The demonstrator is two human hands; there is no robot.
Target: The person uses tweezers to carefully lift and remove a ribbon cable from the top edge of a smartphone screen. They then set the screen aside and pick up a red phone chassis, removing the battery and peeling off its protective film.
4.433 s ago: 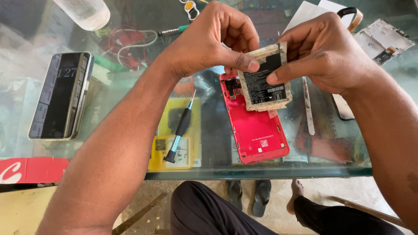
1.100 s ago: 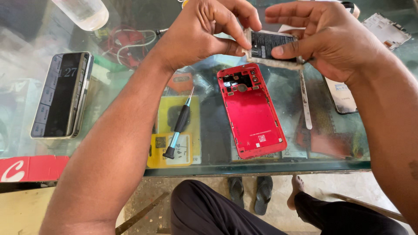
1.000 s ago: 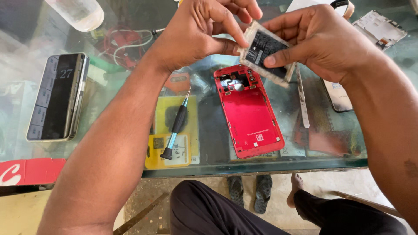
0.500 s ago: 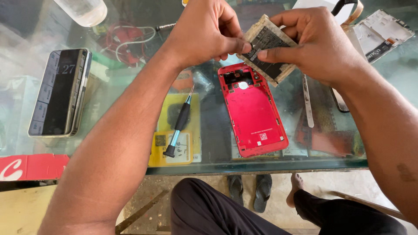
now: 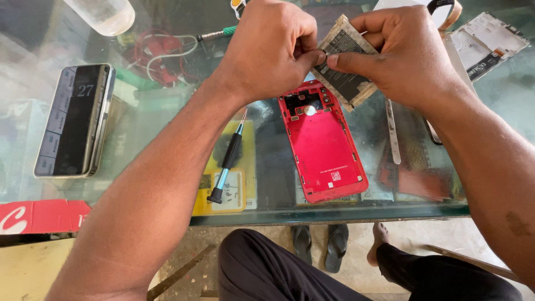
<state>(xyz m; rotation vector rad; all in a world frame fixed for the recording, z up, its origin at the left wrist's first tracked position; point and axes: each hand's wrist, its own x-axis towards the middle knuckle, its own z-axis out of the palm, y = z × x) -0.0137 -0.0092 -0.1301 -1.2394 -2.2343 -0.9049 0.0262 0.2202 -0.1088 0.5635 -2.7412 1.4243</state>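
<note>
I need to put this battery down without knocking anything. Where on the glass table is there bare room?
Bare glass lies between the phone and the screwdriver, and along the front edge right of the red back cover. The far side is crowded with red cables and a white frame.

The battery (image 5: 344,67) is partly covered: the left hand (image 5: 267,50) hides its 9 o'clock edge and the right hand (image 5: 407,53) its 3 o'clock corner, so what the fingertips pinch there cannot be told. The bottle (image 5: 103,12) at 11 o'clock is cut by the top edge, as is a tool (image 5: 238,6) at 12. The red box (image 5: 33,216) at 8 o'clock runs off the left edge. Screws on the yellow pad (image 5: 234,189) are too small to count.
</note>
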